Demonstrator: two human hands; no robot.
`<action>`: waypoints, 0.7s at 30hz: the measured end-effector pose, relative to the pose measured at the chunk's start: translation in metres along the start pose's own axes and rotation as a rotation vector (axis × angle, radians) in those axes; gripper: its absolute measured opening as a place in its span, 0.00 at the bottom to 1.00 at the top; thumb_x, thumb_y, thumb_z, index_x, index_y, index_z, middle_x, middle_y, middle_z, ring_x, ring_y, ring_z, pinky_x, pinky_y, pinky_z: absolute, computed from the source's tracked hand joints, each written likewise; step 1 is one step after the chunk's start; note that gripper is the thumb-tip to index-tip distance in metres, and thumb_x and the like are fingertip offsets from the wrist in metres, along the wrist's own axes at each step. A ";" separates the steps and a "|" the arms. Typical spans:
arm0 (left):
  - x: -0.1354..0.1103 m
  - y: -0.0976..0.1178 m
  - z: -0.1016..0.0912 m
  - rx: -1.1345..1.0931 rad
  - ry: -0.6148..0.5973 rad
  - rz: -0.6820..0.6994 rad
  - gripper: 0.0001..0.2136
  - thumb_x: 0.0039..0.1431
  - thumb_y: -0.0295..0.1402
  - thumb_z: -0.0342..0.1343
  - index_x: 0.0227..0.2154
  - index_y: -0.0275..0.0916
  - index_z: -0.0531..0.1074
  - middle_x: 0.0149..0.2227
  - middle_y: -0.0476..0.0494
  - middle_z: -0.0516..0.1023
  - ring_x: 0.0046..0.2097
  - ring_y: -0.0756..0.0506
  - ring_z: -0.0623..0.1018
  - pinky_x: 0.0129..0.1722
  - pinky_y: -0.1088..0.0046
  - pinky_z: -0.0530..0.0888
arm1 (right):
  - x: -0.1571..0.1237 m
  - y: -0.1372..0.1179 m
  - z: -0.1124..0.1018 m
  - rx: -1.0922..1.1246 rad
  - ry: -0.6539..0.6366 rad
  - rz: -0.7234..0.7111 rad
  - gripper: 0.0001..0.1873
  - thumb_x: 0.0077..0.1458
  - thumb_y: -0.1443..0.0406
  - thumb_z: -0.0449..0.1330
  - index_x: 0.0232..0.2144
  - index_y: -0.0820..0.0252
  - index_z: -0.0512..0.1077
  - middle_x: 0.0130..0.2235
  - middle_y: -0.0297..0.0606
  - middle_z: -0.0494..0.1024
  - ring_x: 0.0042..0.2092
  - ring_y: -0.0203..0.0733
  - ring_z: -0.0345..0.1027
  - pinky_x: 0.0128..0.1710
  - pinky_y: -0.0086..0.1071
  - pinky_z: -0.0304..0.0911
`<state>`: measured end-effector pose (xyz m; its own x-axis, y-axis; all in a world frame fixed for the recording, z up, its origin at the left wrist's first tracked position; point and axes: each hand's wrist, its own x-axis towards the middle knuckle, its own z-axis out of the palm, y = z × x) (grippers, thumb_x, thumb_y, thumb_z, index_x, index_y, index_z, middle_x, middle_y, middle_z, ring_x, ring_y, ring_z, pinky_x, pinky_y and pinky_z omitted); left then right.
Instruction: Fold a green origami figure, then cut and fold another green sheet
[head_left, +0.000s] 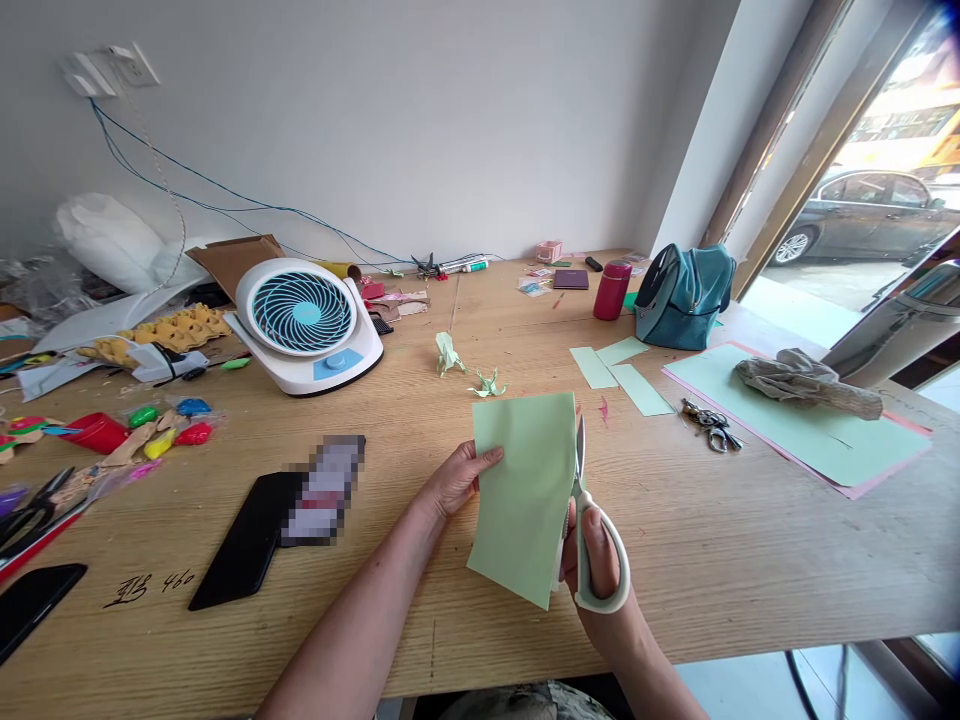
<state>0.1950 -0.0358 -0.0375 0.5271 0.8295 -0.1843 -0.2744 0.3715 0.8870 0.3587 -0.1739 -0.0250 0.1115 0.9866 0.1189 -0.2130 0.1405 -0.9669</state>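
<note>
A light green sheet of paper (523, 490) is held upright and slightly tilted above the table. My left hand (459, 477) grips its left edge, thumb in front and fingers behind. White-handled scissors (604, 592) are in my right hand (596, 560), with the thumb through a handle loop. The scissors' blades lie along the sheet's right edge; part of them and some right fingers are hidden behind the paper. Beyond the sheet stand two folded green paper figures (448, 355). Several cut green paper strips (641, 388) lie to the right.
A white fan (307, 318) stands at the back left. Phones (244, 540) lie left of my arm. Keys (711, 425), a red flask (612, 291), a teal bag (686, 298) and large coloured sheets (795, 420) with a crumpled cloth (806, 382) are to the right.
</note>
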 end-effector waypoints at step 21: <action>0.000 0.000 -0.001 0.041 -0.001 0.004 0.20 0.48 0.42 0.70 0.41 0.35 0.79 0.42 0.36 0.83 0.43 0.40 0.82 0.44 0.67 0.76 | -0.003 -0.003 -0.005 0.218 -0.046 0.112 0.26 0.66 0.48 0.47 0.21 0.56 0.62 0.19 0.31 0.62 0.22 0.35 0.51 0.23 0.33 0.48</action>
<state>0.1939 -0.0356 -0.0375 0.5271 0.8306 -0.1800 -0.2433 0.3504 0.9045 0.3643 -0.1774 -0.0236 0.0318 0.9991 0.0292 -0.4268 0.0400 -0.9035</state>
